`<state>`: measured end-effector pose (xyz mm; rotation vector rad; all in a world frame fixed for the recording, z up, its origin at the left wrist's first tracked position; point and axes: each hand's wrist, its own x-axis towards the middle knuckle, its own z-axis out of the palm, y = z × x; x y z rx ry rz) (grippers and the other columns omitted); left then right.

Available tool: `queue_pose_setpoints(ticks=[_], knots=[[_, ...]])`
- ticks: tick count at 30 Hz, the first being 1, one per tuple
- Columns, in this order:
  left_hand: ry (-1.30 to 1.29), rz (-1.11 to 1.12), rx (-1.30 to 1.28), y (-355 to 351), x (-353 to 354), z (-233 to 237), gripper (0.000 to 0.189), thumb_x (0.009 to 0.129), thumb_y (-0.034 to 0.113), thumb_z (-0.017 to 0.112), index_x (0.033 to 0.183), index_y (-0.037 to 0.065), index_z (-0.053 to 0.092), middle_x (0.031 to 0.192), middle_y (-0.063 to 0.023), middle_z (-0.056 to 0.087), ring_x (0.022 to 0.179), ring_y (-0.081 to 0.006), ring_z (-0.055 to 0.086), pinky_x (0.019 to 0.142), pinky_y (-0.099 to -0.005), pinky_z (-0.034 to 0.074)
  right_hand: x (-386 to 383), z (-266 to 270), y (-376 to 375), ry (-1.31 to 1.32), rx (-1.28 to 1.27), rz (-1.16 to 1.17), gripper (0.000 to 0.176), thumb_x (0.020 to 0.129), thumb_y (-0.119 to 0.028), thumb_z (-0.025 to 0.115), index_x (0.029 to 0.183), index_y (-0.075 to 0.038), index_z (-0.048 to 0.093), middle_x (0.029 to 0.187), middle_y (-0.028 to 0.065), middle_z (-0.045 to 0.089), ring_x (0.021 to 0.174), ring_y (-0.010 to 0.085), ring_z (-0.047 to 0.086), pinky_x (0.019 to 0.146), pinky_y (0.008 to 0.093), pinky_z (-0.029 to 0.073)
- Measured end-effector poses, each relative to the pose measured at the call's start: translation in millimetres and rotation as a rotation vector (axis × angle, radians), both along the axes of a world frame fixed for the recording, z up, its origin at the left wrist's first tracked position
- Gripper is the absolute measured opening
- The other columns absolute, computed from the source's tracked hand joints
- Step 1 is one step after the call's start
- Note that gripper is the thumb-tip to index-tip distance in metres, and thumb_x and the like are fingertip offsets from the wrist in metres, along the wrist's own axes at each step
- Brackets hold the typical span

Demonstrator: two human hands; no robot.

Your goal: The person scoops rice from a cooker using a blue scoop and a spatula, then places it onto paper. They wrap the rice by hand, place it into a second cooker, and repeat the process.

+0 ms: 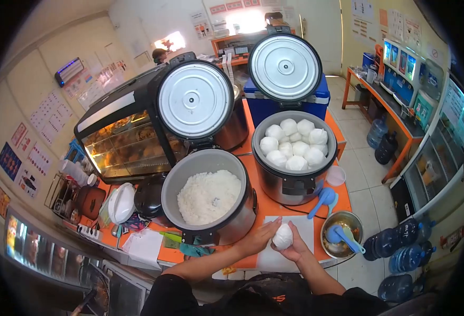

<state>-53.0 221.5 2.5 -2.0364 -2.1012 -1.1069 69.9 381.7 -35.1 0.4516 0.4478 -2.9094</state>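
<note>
Between my two hands, above a sheet of white paper (300,226) on the orange counter, is a white paper-wrapped rice ball (282,237). My left hand (259,237) presses its side with fingers nearly straight. Fingers of my right hand (296,246) curl around the other side and underneath. To the left stands an open rice cooker (171,189) with loose white rice (211,195) inside. Behind my right hand, a second open rice cooker (274,181) holds several similar white wrapped balls (297,162).
A steel bowl (324,239) with blue scoops (342,234) sits at the counter's right edge, near another blue scoop (324,199) and a clear cup (336,176). A glass food warmer (126,147) stands back left. Water jugs (406,258) line the floor at right.
</note>
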Motion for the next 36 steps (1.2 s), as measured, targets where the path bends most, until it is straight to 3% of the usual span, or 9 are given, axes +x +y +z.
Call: queue_pose_setpoints(ticks=[3,9,12,15,18,21,29,32,36], knots=[[-0.248,-0.039,-0.134,-2.1,8.1,-3.8,0.086,0.089,0.008,0.057,0.16,0.002,0.01,0.166,-0.0232,0.013,0.154,-0.0397,0.011,0.123,-0.0549,0.014,-4.3,15.0,-6.5,0.0,0.012,-0.041,0.055,0.099,-0.062,0.049,0.13,-0.018,0.056,0.121,0.0038,0.064,0.106,0.0211,0.062,0.088,0.0405,0.05],[-0.356,0.026,-0.371,-11.9,28.7,5.2,0.118,0.087,0.057,0.064,0.159,0.007,-0.015,0.168,-0.0201,-0.009,0.153,-0.0409,-0.015,0.12,-0.0613,-0.001,-1.4,34.7,-15.4,-0.092,0.122,-0.061,0.053,0.103,-0.056,0.045,0.135,-0.014,0.051,0.127,0.0048,0.06,0.119,0.0226,0.057,0.107,0.0496,0.042],[-0.393,0.046,-0.384,-18.0,37.4,5.6,0.105,0.094,0.056,0.06,0.161,0.005,-0.003,0.168,-0.0199,-0.007,0.155,-0.0376,-0.009,0.121,-0.0587,0.003,2.2,13.2,-4.7,-0.133,0.262,-0.033,0.051,0.104,-0.05,0.048,0.137,-0.011,0.048,0.129,0.0086,0.058,0.122,0.0243,0.056,0.105,0.0488,0.044],[-0.813,-0.009,-0.12,-19.1,30.9,-18.7,0.088,0.098,0.051,0.059,0.159,0.003,0.019,0.166,-0.0202,0.015,0.153,-0.036,0.017,0.122,-0.0548,0.016,4.5,-5.8,9.2,-0.19,0.456,-0.028,0.052,0.104,-0.041,0.054,0.14,-0.007,0.04,0.128,0.0136,0.056,0.124,0.026,0.054,0.104,0.046,0.047],[-1.787,0.216,-0.175,-9.5,38.0,-61.3,0.067,0.102,0.045,0.057,0.152,0.005,0.038,0.151,-0.0141,0.042,0.139,-0.0277,0.044,0.116,-0.0483,0.034,8.7,-3.0,5.2,-0.259,0.619,-0.037,0.059,0.102,-0.029,0.061,0.145,-0.008,0.028,0.13,0.0164,0.052,0.125,0.0274,0.053,0.104,0.0445,0.047],[-1.754,0.369,-0.253,-6.8,46.0,-71.8,0.056,0.101,0.035,0.061,0.146,0.008,0.042,0.139,-0.0091,0.052,0.127,-0.0222,0.053,0.106,-0.0441,0.046,11.2,-4.0,2.6,-0.274,0.517,0.096,0.081,0.095,-0.014,0.072,0.148,-0.013,0.01,0.139,0.0185,0.042,0.128,0.03,0.05,0.105,0.0449,0.046],[-1.91,0.053,0.112,-23.9,42.1,-56.3,0.053,0.102,0.031,0.059,0.147,0.012,0.039,0.14,-0.0106,0.053,0.127,-0.0226,0.053,0.106,-0.0442,0.044,-11.6,38.2,56.7,-0.065,0.667,0.212,0.06,0.09,-0.012,0.076,0.14,-0.007,0.043,0.129,0.0096,0.056,0.126,0.0224,0.053,0.102,0.0403,0.049],[-1.828,0.125,0.06,-33.1,28.2,-42.4,0.05,0.104,0.033,0.057,0.146,0.01,0.041,0.138,-0.0113,0.054,0.123,-0.0228,0.056,0.104,-0.0413,0.046,-59.5,121.9,106.5,0.241,0.903,0.018,0.063,0.086,-0.005,0.076,0.141,-0.004,0.046,0.133,0.0098,0.057,0.123,0.0184,0.057,0.102,0.0345,0.049],[-1.759,0.332,-0.137,-49.0,12.3,-49.5,0.051,0.102,0.037,0.059,0.143,0.009,0.046,0.135,-0.01,0.057,0.12,-0.0198,0.057,0.102,-0.0371,0.046,-151.1,189.4,179.5,0.148,1.389,-0.206,0.07,0.086,-0.022,0.079,0.144,-0.003,0.044,0.127,0.0145,0.062,0.116,0.0211,0.061,0.095,0.033,0.051]])
